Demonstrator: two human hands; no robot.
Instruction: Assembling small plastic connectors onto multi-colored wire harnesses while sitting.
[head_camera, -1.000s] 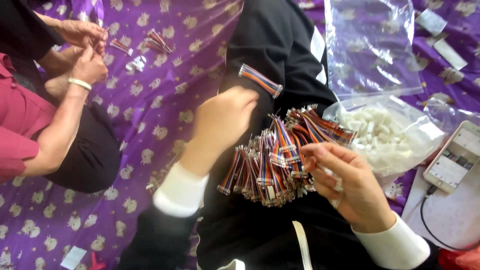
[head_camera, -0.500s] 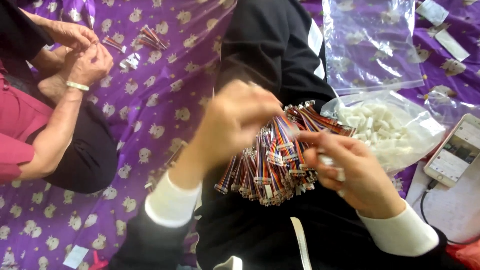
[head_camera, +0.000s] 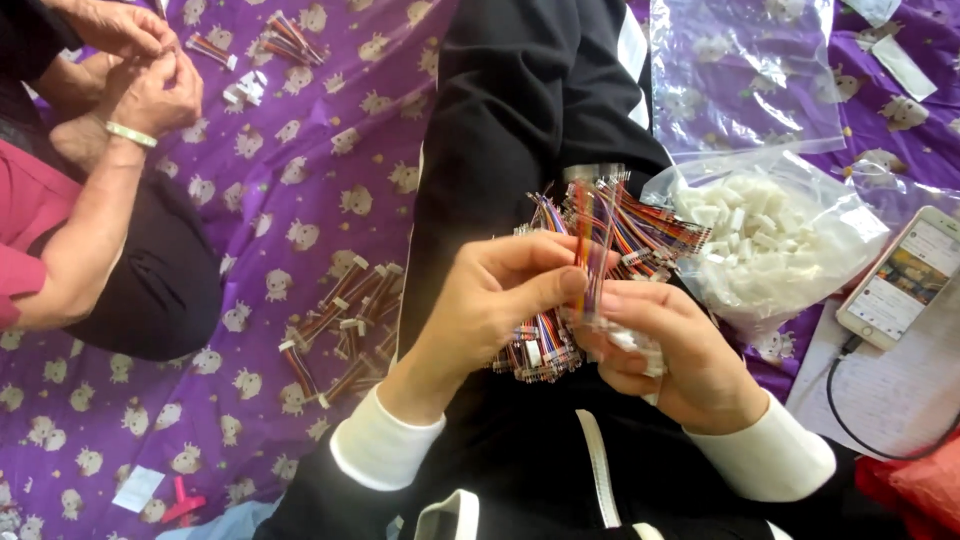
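Note:
My left hand (head_camera: 490, 310) and my right hand (head_camera: 670, 350) meet over my lap. Between their fingertips they pinch one short multicoloured ribbon cable (head_camera: 590, 245), held upright. My right hand also cups small white plastic connectors (head_camera: 635, 345). Under the hands a bundle of the same coloured cables (head_camera: 620, 225) lies on my black trouser leg (head_camera: 520, 110). A clear bag of white connectors (head_camera: 770, 235) sits just right of the bundle.
A pile of finished cables (head_camera: 340, 330) lies on the purple patterned cloth (head_camera: 300, 180) at my left. Another person's hands (head_camera: 150, 85) work at the top left near more cables (head_camera: 290, 35). A phone (head_camera: 900, 275) with a cable lies at the right.
My left hand came down from holding a cable high and joined my right hand at the bundle. One cable now stands upright between both hands' fingertips.

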